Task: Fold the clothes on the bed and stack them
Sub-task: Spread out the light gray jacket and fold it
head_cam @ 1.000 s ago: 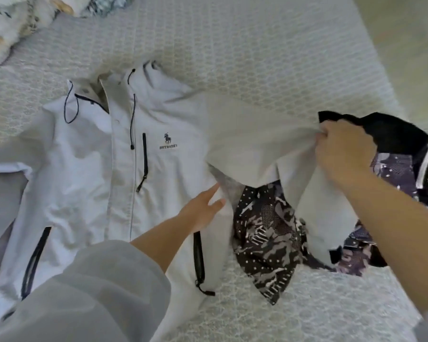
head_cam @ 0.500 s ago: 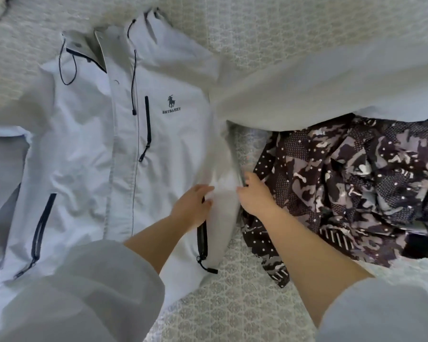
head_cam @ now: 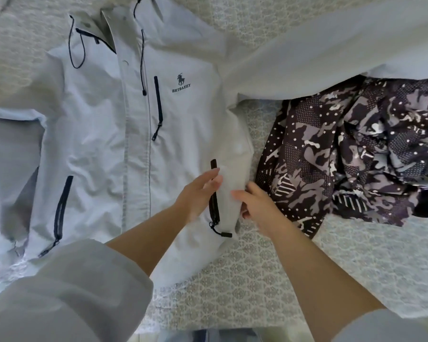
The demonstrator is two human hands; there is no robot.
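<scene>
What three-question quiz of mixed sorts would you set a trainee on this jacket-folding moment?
1. True or false: the white jacket lies front up on the bed.
2. Which garment lies right of the jacket? A) a patterned dark one B) a red towel C) blue jeans
3. Fill in: the left hand lies on the jacket over a pocket ____.

Key: 1 true; 2 A, the patterned garment; 3 zip, with the right hand at the jacket's side edge.
</scene>
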